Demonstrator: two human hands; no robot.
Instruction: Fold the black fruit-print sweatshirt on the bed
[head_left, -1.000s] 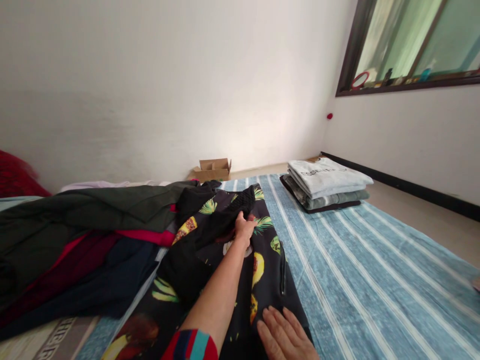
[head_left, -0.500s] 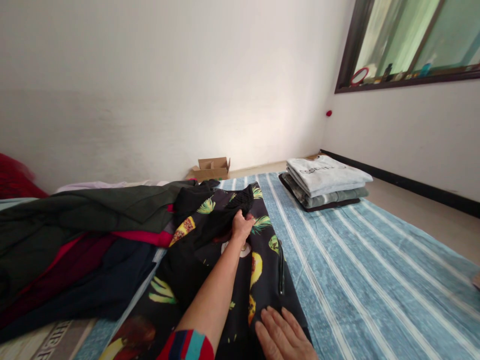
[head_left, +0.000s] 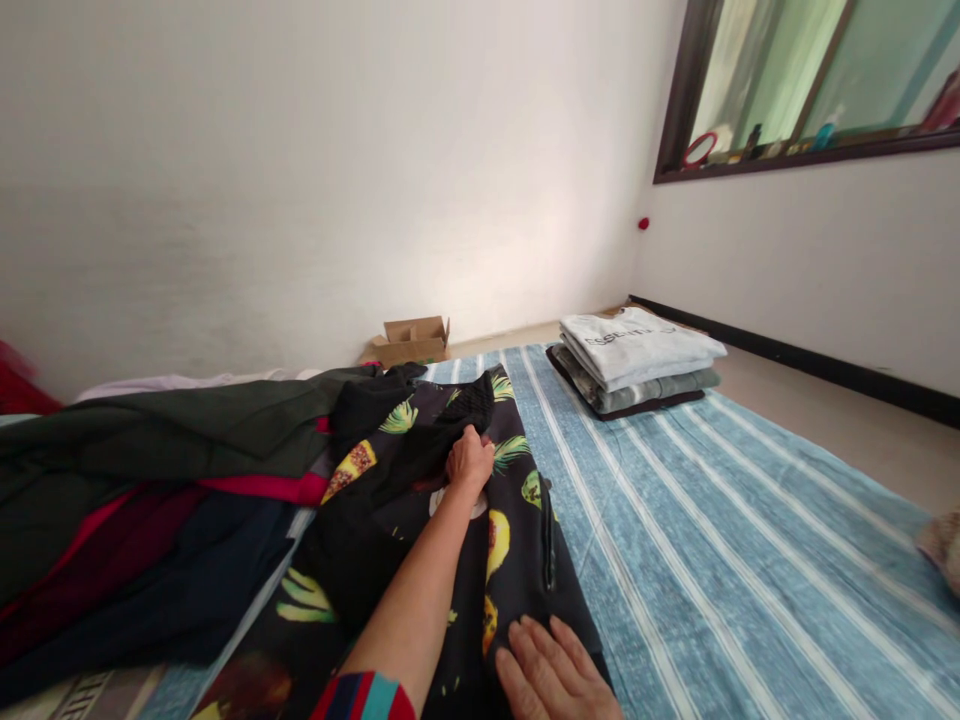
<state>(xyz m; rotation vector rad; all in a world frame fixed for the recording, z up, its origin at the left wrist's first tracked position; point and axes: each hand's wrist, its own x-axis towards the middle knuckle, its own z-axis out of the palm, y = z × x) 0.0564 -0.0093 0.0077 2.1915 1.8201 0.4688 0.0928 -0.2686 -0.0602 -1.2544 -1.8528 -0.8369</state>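
A black jacket [head_left: 517, 540] printed with pineapples and other fruit lies spread on the bed, a zipped pocket along its right side. My left hand [head_left: 471, 460], reaching forward from a striped sleeve, is closed on the fabric just below a black ribbed edge; its fingertips are partly hidden. Nearer to me, my right hand [head_left: 555, 668] rests flat on the jacket's lower right part, fingers extended.
Dark trousers and other garments [head_left: 172, 430] are heaped at the left. A folded stack of clothes [head_left: 637, 350], light grey on top, sits on the blue striped sheet [head_left: 697, 520]. Behind the bed is a cardboard box [head_left: 412, 342]. A window [head_left: 787, 90] is at the upper right.
The view has turned slightly right, so everything sits a little further left. My left hand looks more tightly closed on the jacket. My right hand stays flat on it.
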